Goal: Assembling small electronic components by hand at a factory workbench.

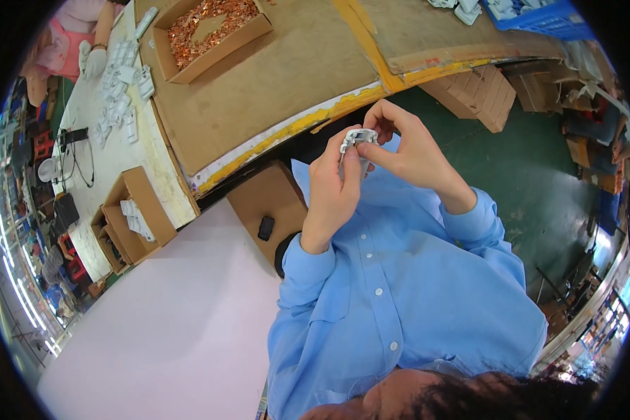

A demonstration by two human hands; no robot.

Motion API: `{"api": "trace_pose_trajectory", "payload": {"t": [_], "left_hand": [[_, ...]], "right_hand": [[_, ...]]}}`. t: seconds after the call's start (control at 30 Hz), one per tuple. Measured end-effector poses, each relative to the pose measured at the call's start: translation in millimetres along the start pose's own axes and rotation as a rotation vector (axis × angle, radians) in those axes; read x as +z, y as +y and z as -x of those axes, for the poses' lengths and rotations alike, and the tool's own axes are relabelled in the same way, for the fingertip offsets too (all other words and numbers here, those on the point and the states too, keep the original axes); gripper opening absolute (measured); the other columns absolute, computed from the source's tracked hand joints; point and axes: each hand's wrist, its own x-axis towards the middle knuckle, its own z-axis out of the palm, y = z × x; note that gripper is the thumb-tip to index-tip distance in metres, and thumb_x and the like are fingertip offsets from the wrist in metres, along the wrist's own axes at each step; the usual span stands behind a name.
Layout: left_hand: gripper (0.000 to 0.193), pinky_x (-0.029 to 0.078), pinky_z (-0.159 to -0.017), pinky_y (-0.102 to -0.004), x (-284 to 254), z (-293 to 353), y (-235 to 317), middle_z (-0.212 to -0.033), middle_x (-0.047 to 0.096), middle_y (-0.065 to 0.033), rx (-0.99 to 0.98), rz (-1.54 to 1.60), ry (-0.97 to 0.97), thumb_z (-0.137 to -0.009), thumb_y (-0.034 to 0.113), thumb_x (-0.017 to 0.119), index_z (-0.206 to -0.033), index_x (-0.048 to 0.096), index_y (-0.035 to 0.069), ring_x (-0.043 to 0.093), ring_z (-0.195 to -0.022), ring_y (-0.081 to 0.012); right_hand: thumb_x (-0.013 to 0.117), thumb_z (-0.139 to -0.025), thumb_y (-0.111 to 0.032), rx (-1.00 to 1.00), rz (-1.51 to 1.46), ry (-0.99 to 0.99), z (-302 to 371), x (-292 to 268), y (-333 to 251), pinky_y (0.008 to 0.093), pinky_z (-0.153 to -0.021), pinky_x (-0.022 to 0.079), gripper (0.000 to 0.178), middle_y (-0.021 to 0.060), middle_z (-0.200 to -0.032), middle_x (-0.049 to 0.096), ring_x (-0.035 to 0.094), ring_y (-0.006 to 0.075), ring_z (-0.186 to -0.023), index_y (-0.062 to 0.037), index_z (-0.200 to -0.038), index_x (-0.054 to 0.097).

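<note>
Between my two hands, in front of my chest near the table's edge, is a small white plastic housing (360, 136) with an open, hollowed end facing up. My left hand (331, 183) wraps its left side, thumb pressed along the front. From the right, my right hand (411, 150) pinches the same part, its thumb on the front face and its index finger bent over the far edge. Fingers cover much of the housing, so its lower part is hidden. Whether a smaller piece sits in the right fingertips I cannot make out.
A cardboard tray (213, 35) of small copper-coloured metal pieces stands on the brown-topped table (294, 70). White plastic parts (122, 87) lie piled at left, near a co-worker's gloved hand (92, 59). A cardboard box (136, 213) holds white pieces. A blue crate (546, 21) stands far right.
</note>
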Motion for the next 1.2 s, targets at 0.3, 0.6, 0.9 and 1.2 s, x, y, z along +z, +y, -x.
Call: {"api": "trace_pose_trajectory", "payload": {"t": [0.3,0.6,0.9,1.2], "left_hand": [[0.027,0.054,-0.068,-0.0294,-2.4,-0.3,1.6,-0.094,0.068,-0.0119,0.042,-0.137,-0.008,-0.1,0.005,0.045,-0.124,0.056,-0.002,0.067,-0.077,-0.0162],[0.029,0.051,-0.065,-0.025,-2.3,-2.1,0.3,-0.091,0.068,-0.0078,0.044,-0.133,-0.012,-0.102,0.008,0.042,-0.126,0.056,-0.001,0.064,-0.075,-0.0112],[0.027,0.051,-0.062,-0.0247,2.2,-1.5,-1.1,-0.087,0.068,-0.0061,0.037,-0.16,0.006,-0.103,0.009,0.043,-0.123,0.058,0.0,0.064,-0.071,-0.0102],[0.024,0.053,-0.06,-0.0287,6.4,0.1,-2.6,-0.083,0.069,-0.0111,0.051,-0.166,0.021,-0.1,0.005,0.044,-0.119,0.058,-0.002,0.068,-0.066,-0.017]], "right_hand": [[0.071,-0.081,-0.009,0.008,0.042,0.004,-3.2,-0.2,-2.3,0.0283,-0.065,0.048,0.02,0.0046,-0.076,0.06,0.057,0.0127,-0.069,-0.0005,-0.091,0.056],[0.071,-0.078,-0.011,-0.034,0.212,0.029,-3.7,-0.3,-5.5,0.0322,-0.062,0.048,0.02,0.0098,-0.077,0.062,0.06,0.0206,-0.068,-0.0018,-0.09,0.058],[0.069,-0.078,-0.012,-0.063,0.216,0.09,-1.1,1.8,-1.0,0.0333,-0.061,0.048,0.018,0.01,-0.076,0.062,0.059,0.0222,-0.066,-0.0015,-0.088,0.059],[0.07,-0.077,-0.015,-0.032,0.253,0.069,-2.1,-1.9,0.5,0.0344,-0.058,0.048,0.018,0.0107,-0.071,0.062,0.062,0.023,-0.063,-0.0017,-0.083,0.059]]}}
